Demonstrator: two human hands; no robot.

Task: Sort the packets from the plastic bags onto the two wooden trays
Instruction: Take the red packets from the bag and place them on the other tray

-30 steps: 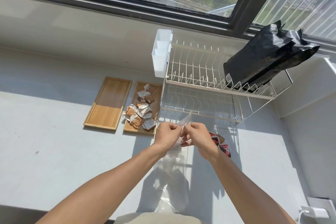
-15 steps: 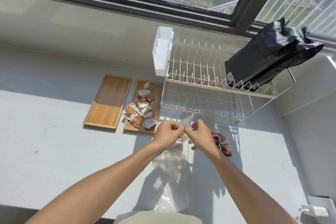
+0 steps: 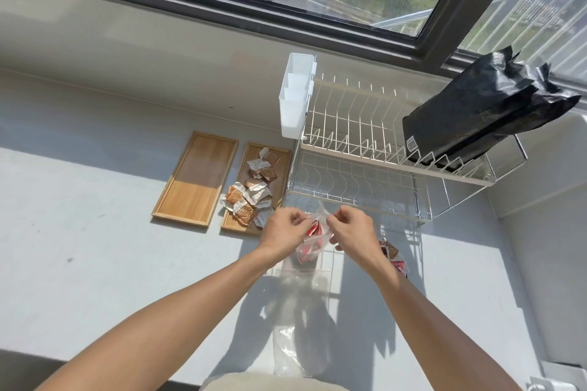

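My left hand (image 3: 282,233) and my right hand (image 3: 351,232) each pinch one side of the mouth of a clear plastic bag (image 3: 313,240) holding red packets, lifted just above the counter. Two wooden trays lie to the left. The left tray (image 3: 195,179) is bare. The right tray (image 3: 279,155) holds several brown-and-white packets (image 3: 251,197). More red packets (image 3: 395,259) lie on the counter behind my right wrist. A second clear bag (image 3: 289,352), flat, lies near the counter's front edge.
A white wire dish rack (image 3: 365,149) stands right behind my hands, with a white plastic caddy (image 3: 295,98) on its left end and a black foil bag (image 3: 476,114) on its top tier. The window wall runs along the back.
Both hands have lifted the bag with the red packets slightly and pulled its mouth wider apart. The red packets now show between my hands.
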